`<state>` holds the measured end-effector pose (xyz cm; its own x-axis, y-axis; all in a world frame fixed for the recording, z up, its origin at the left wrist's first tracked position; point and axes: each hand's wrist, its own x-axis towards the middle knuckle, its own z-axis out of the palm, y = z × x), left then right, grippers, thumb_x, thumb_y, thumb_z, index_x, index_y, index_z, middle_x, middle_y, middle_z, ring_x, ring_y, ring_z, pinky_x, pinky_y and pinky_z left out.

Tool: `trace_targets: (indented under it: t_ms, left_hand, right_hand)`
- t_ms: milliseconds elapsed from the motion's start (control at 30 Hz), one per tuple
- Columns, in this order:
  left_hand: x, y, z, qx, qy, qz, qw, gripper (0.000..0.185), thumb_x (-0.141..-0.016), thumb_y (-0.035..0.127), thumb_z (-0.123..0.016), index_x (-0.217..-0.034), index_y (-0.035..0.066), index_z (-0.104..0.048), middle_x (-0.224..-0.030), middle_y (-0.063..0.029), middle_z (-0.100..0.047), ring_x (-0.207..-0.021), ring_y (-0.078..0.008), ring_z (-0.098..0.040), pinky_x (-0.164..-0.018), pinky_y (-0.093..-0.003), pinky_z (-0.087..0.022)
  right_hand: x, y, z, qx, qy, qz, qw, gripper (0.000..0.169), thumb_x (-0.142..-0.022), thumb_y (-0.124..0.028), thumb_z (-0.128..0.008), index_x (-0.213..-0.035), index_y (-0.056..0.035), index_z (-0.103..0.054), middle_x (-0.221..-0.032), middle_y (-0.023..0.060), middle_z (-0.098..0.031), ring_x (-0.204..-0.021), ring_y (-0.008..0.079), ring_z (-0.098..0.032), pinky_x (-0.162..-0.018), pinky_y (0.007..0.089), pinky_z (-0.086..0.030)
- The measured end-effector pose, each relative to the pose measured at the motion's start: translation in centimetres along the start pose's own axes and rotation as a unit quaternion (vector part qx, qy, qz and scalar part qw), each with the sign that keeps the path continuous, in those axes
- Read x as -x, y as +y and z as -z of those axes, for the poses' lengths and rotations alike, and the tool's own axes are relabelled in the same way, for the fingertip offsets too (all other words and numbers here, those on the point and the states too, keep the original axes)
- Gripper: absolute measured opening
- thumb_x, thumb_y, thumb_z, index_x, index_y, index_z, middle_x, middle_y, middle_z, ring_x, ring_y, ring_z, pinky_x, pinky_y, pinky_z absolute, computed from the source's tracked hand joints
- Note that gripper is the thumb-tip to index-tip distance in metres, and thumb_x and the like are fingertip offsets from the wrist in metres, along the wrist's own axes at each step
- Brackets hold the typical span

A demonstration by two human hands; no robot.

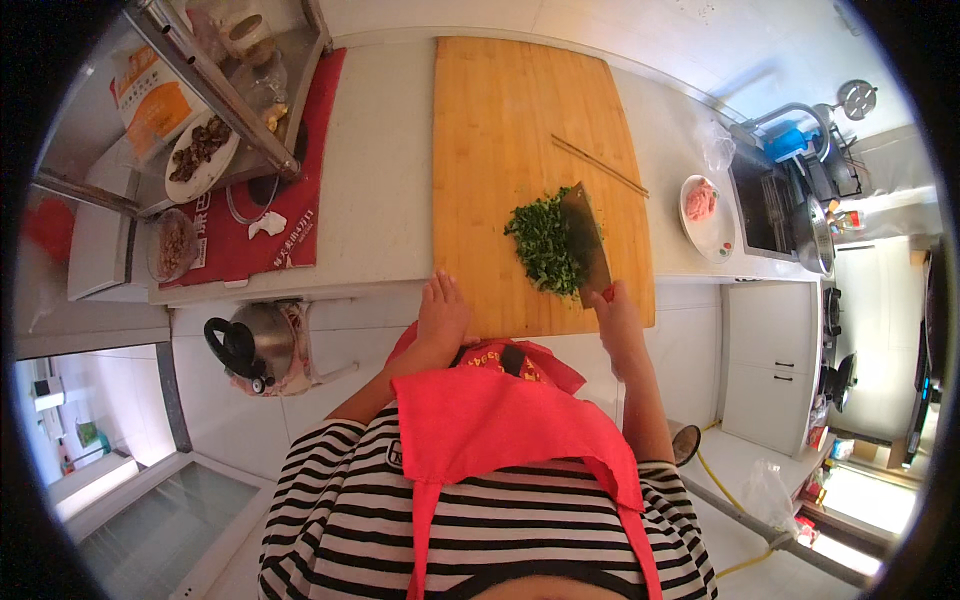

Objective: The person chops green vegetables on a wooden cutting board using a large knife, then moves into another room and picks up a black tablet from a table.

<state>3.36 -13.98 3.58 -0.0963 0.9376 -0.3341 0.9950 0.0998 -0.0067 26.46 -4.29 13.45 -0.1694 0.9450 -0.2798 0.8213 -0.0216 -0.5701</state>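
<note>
A wooden cutting board (pixel 480 150) lies on the counter before me. My right hand (pixel 619 319) is closed around the red handle of a cleaver (pixel 586 244), whose broad blade rests at the right side of a pile of chopped leafy greens (pixel 540 244). My left hand (pixel 444 311) lies on the board's near left corner, fingers extended and holding nothing. A pair of chopsticks (pixel 600 165) lies slantwise on the board beyond the greens.
Right of the board stands a white plate (pixel 712 236) with raw meat (pixel 700 201), near a sink (pixel 761 214). At left are a metal rack (pixel 217 90), a plate of dark food (pixel 199 154), a clear bowl (pixel 172 247) and, below the counter's level, a kettle (pixel 266 341).
</note>
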Motion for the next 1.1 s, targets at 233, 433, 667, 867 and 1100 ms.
trace_targets:
  t_ms: [233,433,667,867,1100]
  left_hand:
    - [0.7,-0.1,-0.1,0.002,0.002,-0.016,1.0,0.112,-0.051,0.057,-0.071,-0.126,-0.014,-0.029,-0.132,-0.0315,-0.029,-0.123,-0.0375,-0.032,-0.102,-0.0427,-0.024]
    - [-0.2,0.0,-1.5,-0.01,0.009,0.003,1.0,0.115,-0.049,0.059,-0.071,-0.127,-0.014,-0.027,-0.132,-0.0316,-0.03,-0.124,-0.0374,-0.031,-0.103,-0.0425,-0.023]
    - [0.0,0.0,-0.3,-0.006,-0.006,-0.004,1.0,0.115,-0.051,0.058,-0.071,-0.128,-0.014,-0.025,-0.132,-0.0311,-0.029,-0.124,-0.0384,-0.03,-0.103,-0.0427,-0.023]
    - [-0.9,-0.3,-6.8,-0.147,0.226,0.007,0.963,0.115,-0.048,0.056,-0.075,-0.126,-0.014,-0.028,-0.131,-0.034,-0.027,-0.123,-0.0403,-0.032,-0.102,-0.0459,-0.024]
    - [0.1,0.1,-0.2,0.005,-0.004,-0.01,1.0,0.113,-0.051,0.056,-0.073,-0.127,-0.014,-0.026,-0.132,-0.0328,-0.027,-0.124,-0.0408,-0.029,-0.103,-0.0453,-0.023]
  right_hand:
    - [-0.1,0.4,-0.2,-0.06,0.006,-0.043,0.997,0.023,-0.085,-0.02,-0.053,-0.088,-0.0013,-0.04,-0.077,0.0176,-0.056,-0.072,0.0337,-0.054,-0.065,0.0407,-0.042]
    - [-0.2,0.7,-0.7,-0.025,0.014,0.024,0.999,0.023,-0.086,-0.02,-0.052,-0.09,-0.0011,-0.04,-0.075,0.0188,-0.056,-0.07,0.0336,-0.055,-0.063,0.0415,-0.042]
    - [0.2,0.1,-1.2,-0.025,0.001,0.016,1.0,0.027,-0.086,-0.024,-0.051,-0.089,0.0001,-0.041,-0.079,0.0237,-0.057,-0.078,0.0427,-0.054,-0.065,0.0459,-0.042]
    - [0.1,1.3,-2.3,0.029,-0.005,0.019,0.999,0.027,-0.085,-0.024,-0.051,-0.09,0.0,-0.041,-0.082,0.023,-0.058,-0.079,0.0407,-0.055,-0.066,0.0442,-0.042]
    - [0.1,1.3,-2.2,-0.014,-0.022,0.023,0.999,0.028,-0.086,-0.026,-0.05,-0.09,-0.0008,-0.04,-0.083,0.0256,-0.057,-0.081,0.0438,-0.054,-0.065,0.0474,-0.042]
